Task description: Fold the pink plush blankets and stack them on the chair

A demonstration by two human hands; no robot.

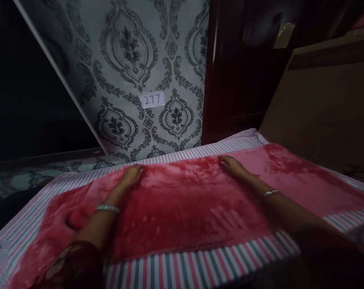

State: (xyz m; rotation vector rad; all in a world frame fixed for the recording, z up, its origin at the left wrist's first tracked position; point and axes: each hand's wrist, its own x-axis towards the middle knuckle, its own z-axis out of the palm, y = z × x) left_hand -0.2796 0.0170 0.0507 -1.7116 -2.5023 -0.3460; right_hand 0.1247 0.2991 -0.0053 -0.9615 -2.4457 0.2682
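Observation:
A red plush blanket (182, 200) lies spread over a bed sheet with pink, white and grey stripes (200, 263). My left hand (130, 176) rests palm down on the blanket near its far edge, fingers stretched flat. My right hand (232, 165) lies flat on the same far edge, a little to the right, fingers out. Each wrist carries a thin bangle. Neither hand holds anything.
A wall with grey damask wallpaper (124, 60) rises behind the bed, with a small paper label reading 277 (152, 99). A dark wooden door (238, 72) stands at the right of it. A brown headboard (326, 104) borders the bed's right side.

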